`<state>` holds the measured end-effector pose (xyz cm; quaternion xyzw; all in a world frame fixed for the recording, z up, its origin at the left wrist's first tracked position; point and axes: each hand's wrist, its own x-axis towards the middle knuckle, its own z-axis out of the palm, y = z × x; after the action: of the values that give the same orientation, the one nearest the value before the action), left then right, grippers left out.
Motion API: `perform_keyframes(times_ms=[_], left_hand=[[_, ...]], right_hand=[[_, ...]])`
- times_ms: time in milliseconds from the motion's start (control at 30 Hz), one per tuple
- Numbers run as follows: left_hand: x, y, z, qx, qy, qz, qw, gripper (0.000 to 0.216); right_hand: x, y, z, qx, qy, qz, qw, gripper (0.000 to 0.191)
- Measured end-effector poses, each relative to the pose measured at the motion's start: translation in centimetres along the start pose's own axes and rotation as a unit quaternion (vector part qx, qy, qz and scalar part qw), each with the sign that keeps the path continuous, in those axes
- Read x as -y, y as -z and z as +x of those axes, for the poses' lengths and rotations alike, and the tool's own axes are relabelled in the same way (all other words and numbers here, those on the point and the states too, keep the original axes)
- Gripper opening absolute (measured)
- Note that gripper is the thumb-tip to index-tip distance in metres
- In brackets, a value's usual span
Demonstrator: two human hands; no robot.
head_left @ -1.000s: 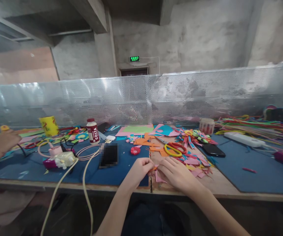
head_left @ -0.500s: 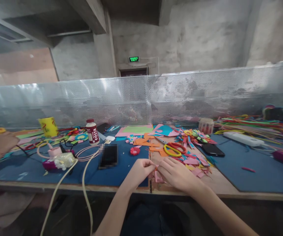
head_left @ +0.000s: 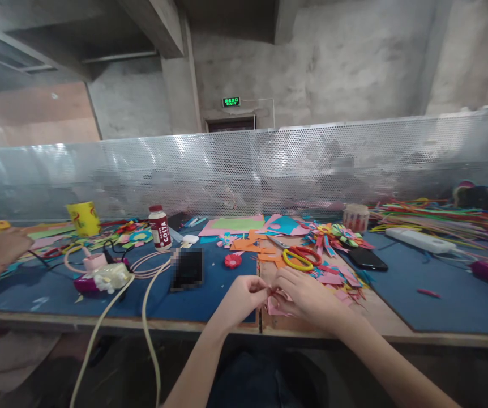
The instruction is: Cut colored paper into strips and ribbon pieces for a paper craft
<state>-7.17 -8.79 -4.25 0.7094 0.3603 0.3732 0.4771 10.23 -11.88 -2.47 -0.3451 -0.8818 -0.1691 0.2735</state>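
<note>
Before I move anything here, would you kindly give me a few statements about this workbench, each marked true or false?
1. The left hand and the right hand are close together. True.
2. The bottle with the red cap is lying on its side. False: the bottle stands upright.
3. The red flower lies on a blue mat. True.
4. The right hand is gripping the black phone. False: the black phone lies apart from that hand.
5. The exit sign is lit green. True.
</note>
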Motion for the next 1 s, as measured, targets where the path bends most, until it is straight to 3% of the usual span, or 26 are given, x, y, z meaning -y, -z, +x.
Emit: perform_keyframes(times_ms=[200, 500, 700, 833, 1000], left_hand=[[-0.5, 0.1, -0.4, 0.016, -0.017, 0.009, 1.000, 0.014], [-1.1, -0.1, -0.5, 0.051, -0.010, -0.064, 0.997, 0.019], [-1.2, 0.1, -0.6, 0.010, -0.013, -0.020, 1.000, 0.014], [-1.4, 0.2, -0.7, 0.023, -0.017, -0.050, 0.998, 0.009], [-1.5, 0.3, -0.8, 0.028, -0.023, -0.068, 0.997, 0.008]], right_hand=[[-0.6, 0.9, 0.0, 0.040, -0.025, 0.087, 0.995, 0.003], [-0.7, 1.1, 0.1, 0.039, -0.023, 0.078, 0.996, 0.004], [-0.4, 1.0, 0.0, 0.021, -0.025, 0.044, 0.998, 0.005], [0.1, 1.4, 0.1, 0.019, -0.018, 0.034, 0.999, 0.003], [-0.2, 1.2, -0.5, 0.048, -0.047, 0.096, 0.993, 0.002]])
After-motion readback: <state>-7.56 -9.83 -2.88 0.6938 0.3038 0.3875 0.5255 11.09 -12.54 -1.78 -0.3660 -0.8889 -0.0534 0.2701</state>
